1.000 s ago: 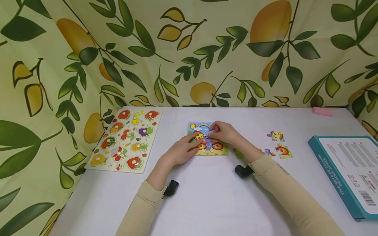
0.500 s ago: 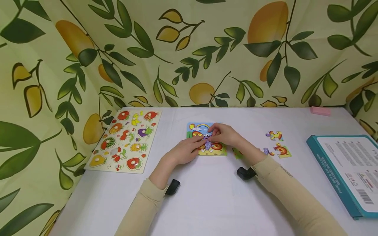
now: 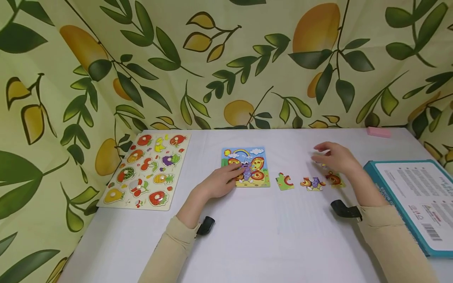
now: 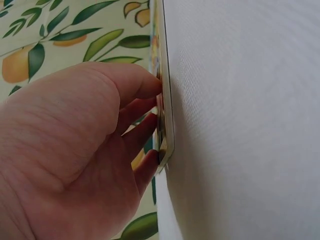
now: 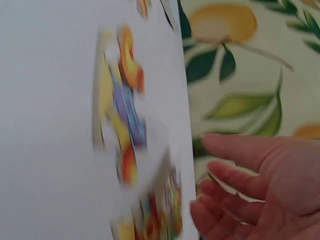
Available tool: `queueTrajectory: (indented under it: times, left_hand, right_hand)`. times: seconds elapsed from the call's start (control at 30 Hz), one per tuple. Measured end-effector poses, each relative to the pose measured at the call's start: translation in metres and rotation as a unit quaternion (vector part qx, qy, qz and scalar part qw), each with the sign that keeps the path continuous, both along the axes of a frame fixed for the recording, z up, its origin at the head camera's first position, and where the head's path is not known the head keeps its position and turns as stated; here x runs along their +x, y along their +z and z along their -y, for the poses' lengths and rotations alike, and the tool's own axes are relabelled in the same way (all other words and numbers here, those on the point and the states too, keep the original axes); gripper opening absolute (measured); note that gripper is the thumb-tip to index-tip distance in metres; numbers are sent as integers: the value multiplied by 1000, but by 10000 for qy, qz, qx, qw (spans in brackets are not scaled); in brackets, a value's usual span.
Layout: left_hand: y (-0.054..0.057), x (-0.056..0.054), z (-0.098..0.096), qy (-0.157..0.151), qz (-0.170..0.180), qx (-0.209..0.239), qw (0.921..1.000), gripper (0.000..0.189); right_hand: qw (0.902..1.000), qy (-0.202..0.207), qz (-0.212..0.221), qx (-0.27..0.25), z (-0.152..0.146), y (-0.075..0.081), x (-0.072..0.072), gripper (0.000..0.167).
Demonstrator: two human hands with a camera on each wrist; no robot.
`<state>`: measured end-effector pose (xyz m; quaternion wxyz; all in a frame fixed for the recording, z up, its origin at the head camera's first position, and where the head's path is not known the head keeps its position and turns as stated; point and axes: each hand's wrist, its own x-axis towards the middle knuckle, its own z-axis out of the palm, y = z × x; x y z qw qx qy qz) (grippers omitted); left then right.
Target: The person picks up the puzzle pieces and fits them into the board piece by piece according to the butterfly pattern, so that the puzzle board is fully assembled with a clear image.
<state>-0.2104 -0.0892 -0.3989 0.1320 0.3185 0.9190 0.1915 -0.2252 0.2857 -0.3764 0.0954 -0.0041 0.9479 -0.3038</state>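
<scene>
A butterfly jigsaw puzzle board [image 3: 257, 167] lies flat on the white-covered table. My left hand [image 3: 220, 181] rests its fingertips on the board's left side, and the left wrist view has the thumb and fingers touching its face near the edge. To the right lie loose jigsaw pieces: a green one [image 3: 284, 182], a purple and orange one [image 3: 313, 183], and a red-brown one [image 3: 335, 179]. Over the farthest pieces hovers my right hand [image 3: 336, 157], fingers loosely bent with nothing between them; it partly hides one piece. Pieces look blurred in the right wrist view.
A wooden fruit peg board [image 3: 148, 173] lies at the left of the table. On the right is a teal-edged box [image 3: 414, 204], with a pink block [image 3: 378, 132] near the back edge. Patterned fabric [image 3: 226, 70] hangs behind the table.
My right hand has left the puzzle board and moved right, over the loose pieces, uncovering the board's right half. My left hand stays on the board.
</scene>
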Motion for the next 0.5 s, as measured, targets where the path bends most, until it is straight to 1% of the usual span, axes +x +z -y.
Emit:
queueTrajectory:
  times: [0.1,0.2,0.3,0.4,0.5]
  left_hand:
    - [1,1,1,-9,18,7,10000,50]
    - [1,1,2,1,16,-21,10000,50]
    - [1,1,2,36,34,-28,10000,50]
    - [1,1,1,64,52,-8,10000,50]
    - [2,1,1,69,41,-23,10000,50]
  right_hand:
    - [9990,-186,247,311,-25,-3,5,63]
    - [9976,-361,368,457,-37,-7,7,69]
    - [9969,-512,397,445,-40,-11,6,70]
    - [9969,-571,388,375,-41,-14,6,70]
    - [9971,-671,309,180,-41,-14,6,68]
